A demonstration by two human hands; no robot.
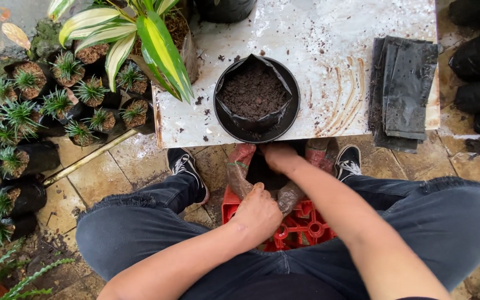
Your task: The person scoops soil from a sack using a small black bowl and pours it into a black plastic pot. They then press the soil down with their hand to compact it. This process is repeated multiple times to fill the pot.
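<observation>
Scooping soil, we judge | left hand [258, 214] curled shut at the sack [249, 166] mouth (6 o'clock) | right hand [276, 155] reaches inside, grip unclear | soil-filled bag [254, 91] on table [329, 33], 12 o'clock | next: lift cleanly.

Bare forearms, dark grey frayed-hem denim shorts [140, 233], and 2 black sneakers [187, 166] with white laces

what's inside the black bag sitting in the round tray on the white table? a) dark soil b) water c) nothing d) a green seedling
a, the black bag stands open in the round tray on the white table, filled nearly to its rim with dark soil; no plant or water shows in it.
</observation>
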